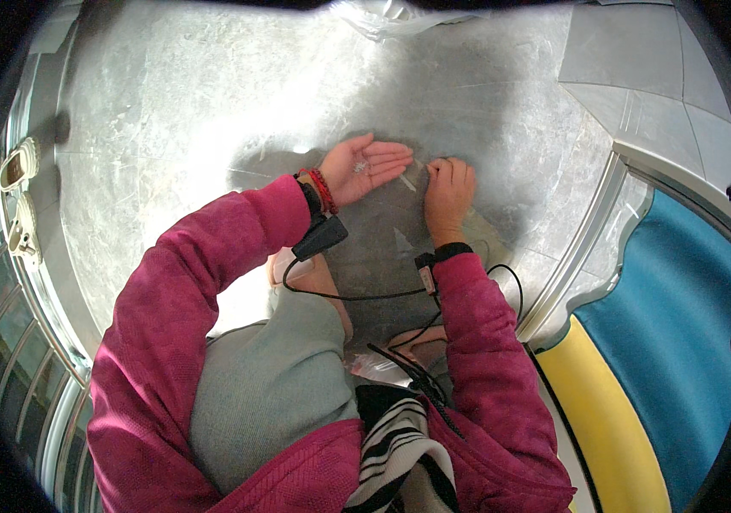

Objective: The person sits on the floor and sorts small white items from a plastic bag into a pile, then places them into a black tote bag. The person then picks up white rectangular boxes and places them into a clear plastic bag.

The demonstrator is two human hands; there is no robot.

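Note:
My left hand [365, 169] is held palm up above the grey floor, its fingers stretched out to the right. A little cluster of clear or whitish bits [360, 167] rests on that palm, too small to identify. Just right of the left fingertips is my right hand [450, 192], back upward, with curled fingers and the thumb against the index finger. Whether anything is pinched there is hidden. Between the hands, a thin pale strip [407, 183] shows against the floor.
A black cable [365, 297] links a black box [320, 237] at my left wrist to my right cuff. Clear plastic [381, 22] lies ahead. Pale clogs [21, 165] stand by metal railings at left. A metal door track [574, 240] and blue padded surface [680, 308] are right.

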